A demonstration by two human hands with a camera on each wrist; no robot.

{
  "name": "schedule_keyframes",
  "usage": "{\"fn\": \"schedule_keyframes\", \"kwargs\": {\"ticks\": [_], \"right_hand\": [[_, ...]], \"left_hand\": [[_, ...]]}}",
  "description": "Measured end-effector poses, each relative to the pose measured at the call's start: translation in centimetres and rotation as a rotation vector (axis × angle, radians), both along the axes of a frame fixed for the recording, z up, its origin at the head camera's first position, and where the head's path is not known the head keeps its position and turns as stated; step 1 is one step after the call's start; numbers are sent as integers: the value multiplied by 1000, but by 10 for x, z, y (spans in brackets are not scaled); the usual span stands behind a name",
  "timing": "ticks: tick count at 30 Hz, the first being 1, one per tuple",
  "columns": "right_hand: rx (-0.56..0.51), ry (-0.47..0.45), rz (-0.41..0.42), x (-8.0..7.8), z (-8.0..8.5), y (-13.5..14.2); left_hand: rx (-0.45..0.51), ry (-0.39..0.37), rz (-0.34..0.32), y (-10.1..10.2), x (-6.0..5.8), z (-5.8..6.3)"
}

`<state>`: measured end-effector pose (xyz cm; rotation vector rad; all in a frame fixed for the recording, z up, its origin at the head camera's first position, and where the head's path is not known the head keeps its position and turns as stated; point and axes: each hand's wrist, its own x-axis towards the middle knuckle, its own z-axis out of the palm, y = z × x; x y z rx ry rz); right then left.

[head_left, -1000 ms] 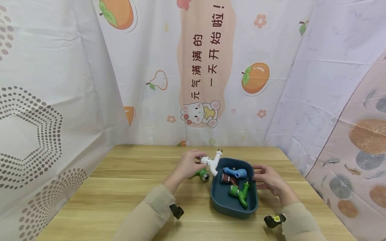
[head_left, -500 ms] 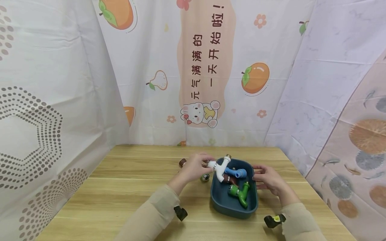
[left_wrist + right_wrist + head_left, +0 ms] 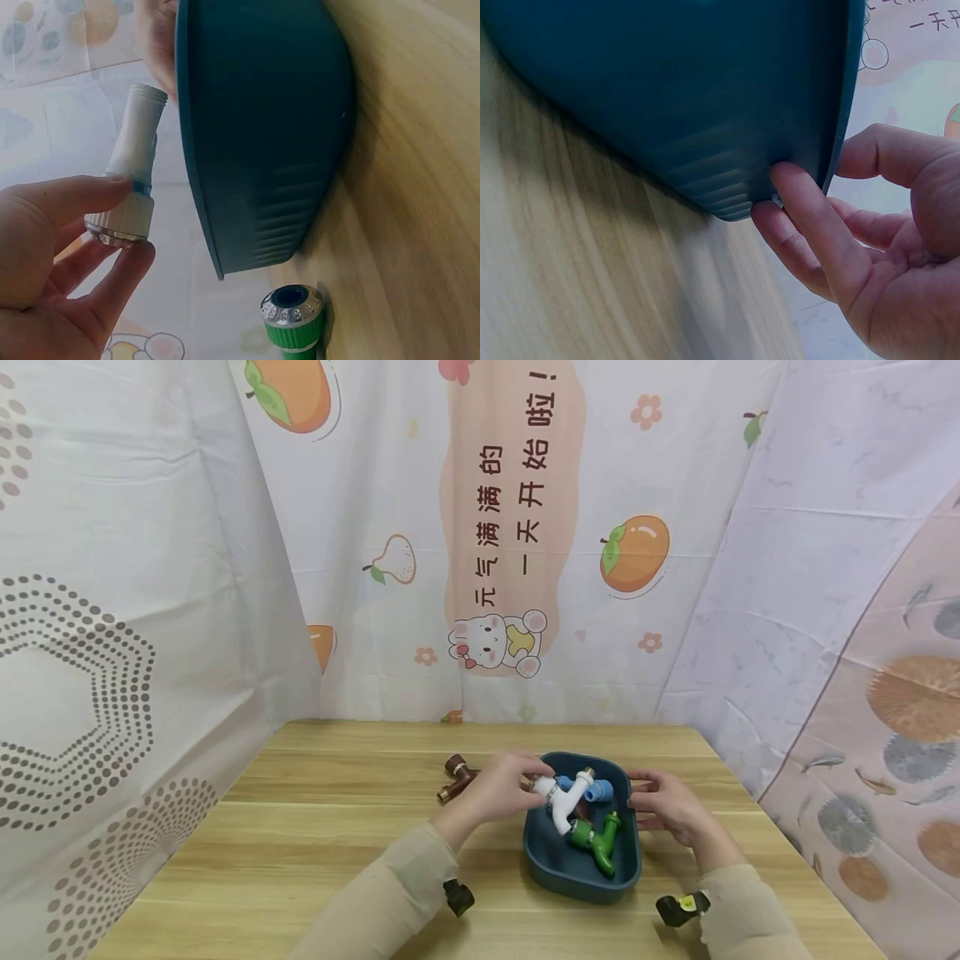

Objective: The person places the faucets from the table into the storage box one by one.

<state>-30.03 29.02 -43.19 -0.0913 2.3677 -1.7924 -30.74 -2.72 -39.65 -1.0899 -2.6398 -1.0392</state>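
Observation:
My left hand [image 3: 498, 789] pinches a white plastic faucet [image 3: 566, 806] by its ribbed handle end and holds it over the dark blue basin [image 3: 547, 872]. In the left wrist view thumb and fingers grip that end of the white faucet [image 3: 135, 139]. My right hand [image 3: 671, 810] holds the basin's right side; in the right wrist view one digit goes behind the rim, and other fingers touch the outer wall [image 3: 705, 97]. Inside the basin lie a green faucet [image 3: 597, 843] and a blue faucet [image 3: 600, 791]; a brown one is mostly covered by the white faucet.
A brown faucet [image 3: 457, 777] lies on the wooden table [image 3: 300, 843] left of the basin, partly behind my left hand. A green faucet [image 3: 292, 322] lies beside the basin in the left wrist view. Printed curtains [image 3: 375, 485] stand behind and at both sides.
My left hand has carried the white faucet right and towards me, from the basin's far left edge to above its inside. The brown faucet on the table has come into view. My right hand stays put.

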Motion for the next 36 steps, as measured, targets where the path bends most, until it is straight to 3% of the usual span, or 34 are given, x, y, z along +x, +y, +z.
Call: {"fn": "schedule_keyframes", "kwargs": {"ticks": [5, 12, 36], "right_hand": [[-4, 6, 3, -1, 0, 0], [-1, 4, 3, -2, 0, 0], [-34, -3, 9, 1, -2, 0]], "left_hand": [[-55, -3, -35, 5, 1, -1], [-185, 82, -68, 11, 5, -2], [-290, 100, -193, 29, 13, -6]]}}
